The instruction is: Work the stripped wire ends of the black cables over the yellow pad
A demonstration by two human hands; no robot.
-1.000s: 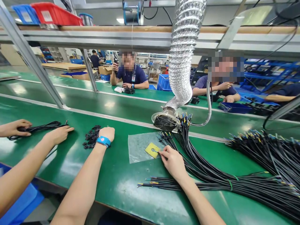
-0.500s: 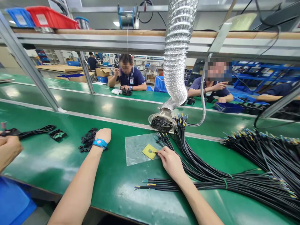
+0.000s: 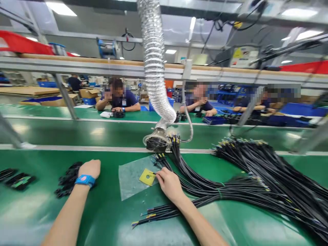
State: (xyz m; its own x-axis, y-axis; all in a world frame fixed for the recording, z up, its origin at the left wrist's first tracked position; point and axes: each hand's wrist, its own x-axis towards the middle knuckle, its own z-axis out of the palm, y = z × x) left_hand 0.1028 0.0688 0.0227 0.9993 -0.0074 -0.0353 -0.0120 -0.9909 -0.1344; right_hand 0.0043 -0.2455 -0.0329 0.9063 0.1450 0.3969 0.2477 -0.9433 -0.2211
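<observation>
My right hand (image 3: 169, 184) pinches a thin dark item, mostly hidden by the fingers, with its tip by the right edge of a yellow sponge (image 3: 144, 178). That square pad has a hole in its middle and lies on a clear plastic bag (image 3: 128, 184). My left hand (image 3: 90, 168) wears a blue wrist strap (image 3: 85, 180) and rests back up beside a pile of small black parts (image 3: 67, 181). Its fingers are hidden below the hand. Black cables (image 3: 194, 182) with stripped ends run behind and below my right hand.
A silver duct (image 3: 155, 58) hangs down to a round fan (image 3: 156, 143) behind the sponge. A larger heap of black cables (image 3: 246, 153) fills the right side. An open black case (image 3: 20, 181) lies far left. Several people sit across the green bench.
The view has turned right and tilted up. The item in my right hand has drawn from the sponge's hole to its right edge. The other person's hand at far left is out of view.
</observation>
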